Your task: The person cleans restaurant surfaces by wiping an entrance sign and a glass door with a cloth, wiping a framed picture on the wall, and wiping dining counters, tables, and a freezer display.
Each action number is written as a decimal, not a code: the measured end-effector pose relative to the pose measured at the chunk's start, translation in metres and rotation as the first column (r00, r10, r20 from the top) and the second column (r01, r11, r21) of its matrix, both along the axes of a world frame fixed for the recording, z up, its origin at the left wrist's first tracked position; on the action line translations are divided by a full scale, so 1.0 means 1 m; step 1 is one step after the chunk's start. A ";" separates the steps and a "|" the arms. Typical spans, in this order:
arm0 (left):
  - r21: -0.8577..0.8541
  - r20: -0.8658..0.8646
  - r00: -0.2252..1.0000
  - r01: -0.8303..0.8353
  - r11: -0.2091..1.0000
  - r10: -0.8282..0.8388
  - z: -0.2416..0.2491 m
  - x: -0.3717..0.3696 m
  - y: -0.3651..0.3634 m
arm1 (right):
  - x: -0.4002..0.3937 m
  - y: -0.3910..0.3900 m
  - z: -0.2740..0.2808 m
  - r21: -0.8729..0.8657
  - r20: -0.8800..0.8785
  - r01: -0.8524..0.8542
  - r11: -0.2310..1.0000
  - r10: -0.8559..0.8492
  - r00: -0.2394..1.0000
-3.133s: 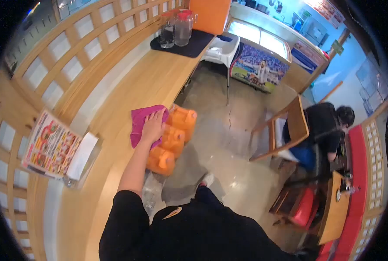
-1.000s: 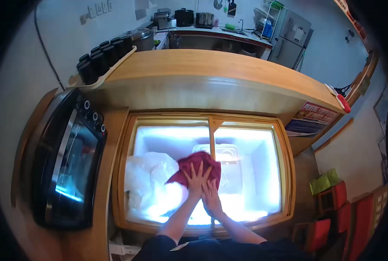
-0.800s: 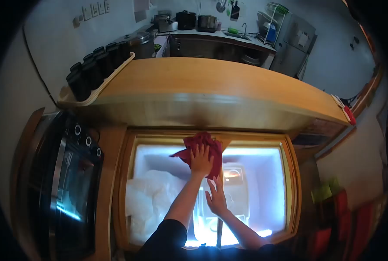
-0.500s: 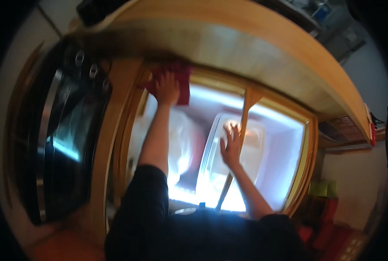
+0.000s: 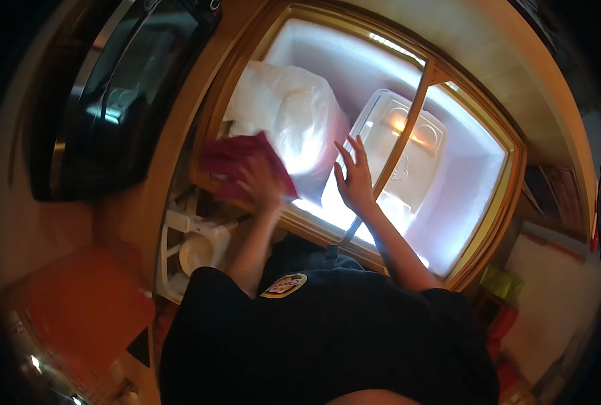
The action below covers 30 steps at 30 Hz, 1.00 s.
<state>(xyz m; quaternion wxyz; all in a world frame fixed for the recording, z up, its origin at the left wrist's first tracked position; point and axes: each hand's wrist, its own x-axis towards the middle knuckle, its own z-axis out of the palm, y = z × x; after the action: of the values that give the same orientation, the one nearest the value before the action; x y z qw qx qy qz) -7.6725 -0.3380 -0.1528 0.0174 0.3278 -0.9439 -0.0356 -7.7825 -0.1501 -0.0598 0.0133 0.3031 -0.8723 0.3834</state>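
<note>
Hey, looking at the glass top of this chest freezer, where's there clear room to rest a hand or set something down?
The right pane, between the wooden divider bar and the frame's right edge, is bare. The left pane is crowded: the left hand presses the red cloth near its lower corner, and the right hand is spread beside the divider.

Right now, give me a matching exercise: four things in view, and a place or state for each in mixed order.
Things:
1. left hand
2. right hand
3. white bag
4. oven

Places or states:
A. inside the lit freezer
B. left of the freezer, dark glass door
C. on the red cloth
D. open, fingers spread on the glass lid

Pairs: 1-C, 2-D, 3-A, 4-B
</note>
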 end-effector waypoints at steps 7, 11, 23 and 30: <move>0.339 -0.093 0.675 0.713 0.614 -0.732 0.008 0.028 0.153 | 0.005 0.017 -0.002 -0.063 -0.014 0.022 0.998 -0.023 1.000; 0.095 0.128 0.992 0.004 0.995 -0.017 0.031 0.016 0.069 | 0.008 0.029 -0.003 -0.015 -0.035 0.040 0.999 -0.040 0.999; -0.173 -0.102 0.985 0.122 0.977 -0.141 -0.012 -0.012 0.059 | 0.032 0.103 -0.005 0.030 0.045 0.155 0.988 -0.156 0.987; 0.192 -0.101 0.449 0.884 0.426 -0.888 0.006 -0.019 0.208 | 0.023 0.127 -0.003 -0.123 0.061 0.249 0.961 -0.243 0.968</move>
<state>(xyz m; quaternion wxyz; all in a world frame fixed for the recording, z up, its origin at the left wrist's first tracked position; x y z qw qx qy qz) -7.6912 -0.1300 -0.1470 -0.0469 -0.2165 -0.9652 -0.1392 -7.7599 -0.0234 -0.0627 0.0609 0.1820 -0.8765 0.4415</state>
